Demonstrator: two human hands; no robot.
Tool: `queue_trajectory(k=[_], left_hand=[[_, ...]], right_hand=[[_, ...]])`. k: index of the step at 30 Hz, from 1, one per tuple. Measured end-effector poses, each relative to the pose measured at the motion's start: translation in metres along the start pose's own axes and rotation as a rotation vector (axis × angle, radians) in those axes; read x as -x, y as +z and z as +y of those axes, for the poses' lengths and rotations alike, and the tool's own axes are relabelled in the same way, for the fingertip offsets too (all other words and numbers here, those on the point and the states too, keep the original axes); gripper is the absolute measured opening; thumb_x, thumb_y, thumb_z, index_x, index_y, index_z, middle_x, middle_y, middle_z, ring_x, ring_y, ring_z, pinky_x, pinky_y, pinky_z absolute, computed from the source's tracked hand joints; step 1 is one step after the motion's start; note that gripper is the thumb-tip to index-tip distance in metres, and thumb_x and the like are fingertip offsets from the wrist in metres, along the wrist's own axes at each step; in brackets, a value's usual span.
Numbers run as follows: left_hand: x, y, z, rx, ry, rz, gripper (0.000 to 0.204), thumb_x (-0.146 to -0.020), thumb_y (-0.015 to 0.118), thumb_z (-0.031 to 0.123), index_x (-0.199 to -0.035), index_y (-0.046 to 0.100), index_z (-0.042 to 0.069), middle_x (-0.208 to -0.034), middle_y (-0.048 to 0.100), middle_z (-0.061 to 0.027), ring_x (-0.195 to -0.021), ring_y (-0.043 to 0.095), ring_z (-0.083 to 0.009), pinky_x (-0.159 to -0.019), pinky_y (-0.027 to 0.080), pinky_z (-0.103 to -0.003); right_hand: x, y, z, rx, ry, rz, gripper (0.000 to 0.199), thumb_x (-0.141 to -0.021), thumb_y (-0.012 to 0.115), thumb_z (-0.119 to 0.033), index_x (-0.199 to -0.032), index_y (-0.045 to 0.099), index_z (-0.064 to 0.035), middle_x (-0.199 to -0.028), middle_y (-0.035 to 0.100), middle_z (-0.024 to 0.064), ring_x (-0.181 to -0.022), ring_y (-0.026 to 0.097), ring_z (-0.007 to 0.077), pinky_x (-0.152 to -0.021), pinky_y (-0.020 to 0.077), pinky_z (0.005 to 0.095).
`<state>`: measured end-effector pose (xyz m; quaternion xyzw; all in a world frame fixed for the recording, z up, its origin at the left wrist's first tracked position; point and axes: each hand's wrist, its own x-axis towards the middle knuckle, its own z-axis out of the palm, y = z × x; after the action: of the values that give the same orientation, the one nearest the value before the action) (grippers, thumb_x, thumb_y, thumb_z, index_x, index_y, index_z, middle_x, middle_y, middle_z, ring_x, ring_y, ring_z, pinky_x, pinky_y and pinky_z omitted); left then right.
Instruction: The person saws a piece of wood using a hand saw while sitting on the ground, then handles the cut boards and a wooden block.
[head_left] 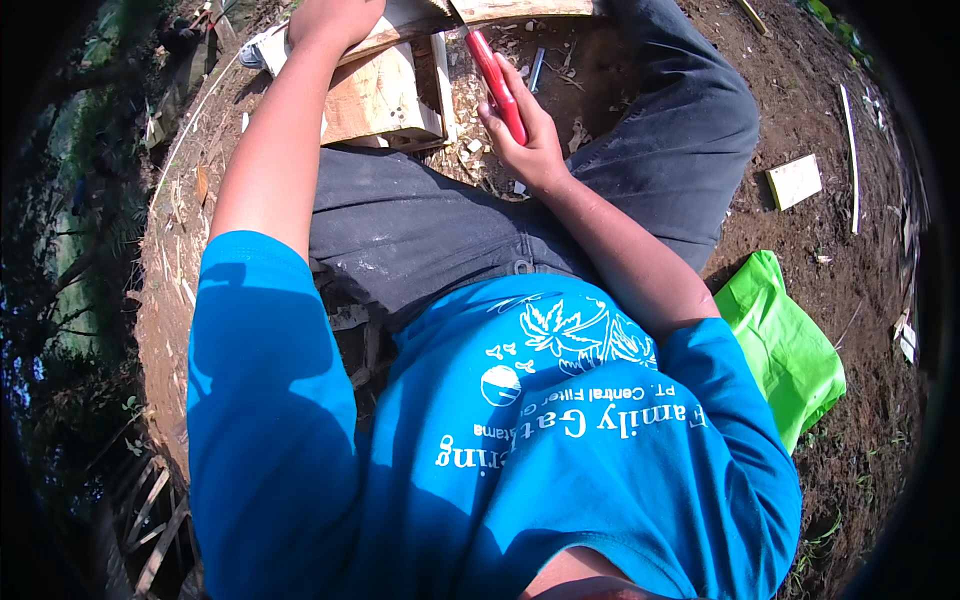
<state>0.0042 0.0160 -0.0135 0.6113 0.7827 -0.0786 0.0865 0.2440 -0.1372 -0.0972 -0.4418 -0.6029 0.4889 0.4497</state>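
Note:
Near the top edge, my right hand (pixel 527 140) is closed round the red handle (pixel 497 88) of a bladed tool. Its thin dark blade (pixel 459 14) points up against a long piece of wood (pixel 520 9) lying across in front of me. Whether it is a knife or a saw I cannot make out. My left hand (pixel 337 18) is on the left part of that wood, its fingers cut off by the picture's edge. Below the wood stands a squared wooden block (pixel 372 98), beside my bent leg.
Wood chips (pixel 470 152) lie on the soil between my legs, with a thin bluish rod (pixel 537 70) nearby. To my right are a flat wood offcut (pixel 795 182), a pale thin strip (pixel 850 160) and a bright green bag (pixel 782 345). Sticks (pixel 150 525) lie at lower left.

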Motion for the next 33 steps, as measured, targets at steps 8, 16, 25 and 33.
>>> queue_trajectory(k=[8,16,25,33], left_hand=[[0.0,0.004,-0.009,0.053,0.038,0.008,0.038,-0.096,0.048,0.034,-0.117,0.074,0.016,-0.12,0.072,-0.0176,-0.112,0.068,-0.0383,-0.093,0.054,-0.05],[0.006,0.0,-0.006,0.081,0.063,0.011,0.039,-0.096,0.048,0.037,-0.123,0.072,0.021,-0.122,0.072,-0.0141,-0.112,0.068,-0.0361,-0.094,0.053,-0.048],[-0.009,0.013,-0.013,-0.033,0.071,-0.011,0.039,-0.095,0.05,0.036,-0.116,0.074,0.014,-0.12,0.072,-0.0177,-0.112,0.068,-0.0378,-0.094,0.053,-0.05],[-0.003,0.013,-0.018,0.001,0.115,0.067,0.04,-0.096,0.049,0.037,-0.116,0.074,0.013,-0.122,0.071,-0.0184,-0.114,0.067,-0.0385,-0.096,0.053,-0.05]], right_hand=[[0.07,-0.093,-0.086,-0.084,0.344,-0.061,0.058,-0.099,0.064,-0.012,-0.153,0.047,-0.0024,-0.115,0.069,0.0062,-0.09,0.06,0.0067,-0.081,0.0479,0.0225],[0.102,-0.12,-0.129,-0.075,0.504,-0.026,0.06,-0.098,0.064,-0.014,-0.153,0.045,0.0,-0.106,0.069,0.0043,-0.076,0.056,0.0046,-0.068,0.0448,0.0195],[0.007,-0.047,-0.08,-0.053,0.171,0.044,0.052,-0.097,0.07,-0.025,-0.141,0.06,-0.0007,-0.097,0.073,0.0075,-0.082,0.063,0.0082,-0.077,0.0515,0.0254],[-0.057,-0.026,-0.047,-0.332,0.114,0.048,0.043,-0.1,0.068,-0.015,-0.14,0.061,-0.0023,-0.101,0.071,0.0044,-0.083,0.062,0.0063,-0.072,0.0496,0.0201]])
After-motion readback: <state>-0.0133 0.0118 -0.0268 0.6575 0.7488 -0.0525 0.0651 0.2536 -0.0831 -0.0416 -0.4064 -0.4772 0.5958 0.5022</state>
